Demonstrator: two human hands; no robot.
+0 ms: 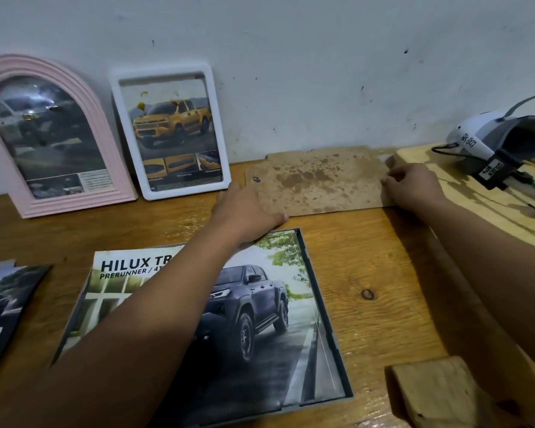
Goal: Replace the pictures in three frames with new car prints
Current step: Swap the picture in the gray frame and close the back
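Observation:
A stained brown backing board (318, 180) lies flat on the wooden table (368, 267) by the wall. My left hand (244, 211) grips its left edge and my right hand (411, 186) grips its right edge. In front of it a grey frame (322, 304) lies face down with a Hilux car print (260, 304) resting in it, partly under my left forearm. A pink arched frame (53, 134) and a white frame (170, 131) lean against the wall at the left, each with a car picture inside.
A dark car brochure (3, 307) lies at the left table edge. A raised light wooden slab (476, 196) at the right carries a white helmet-like object (501, 140) with straps. A wood block (436, 393) sits at the front right.

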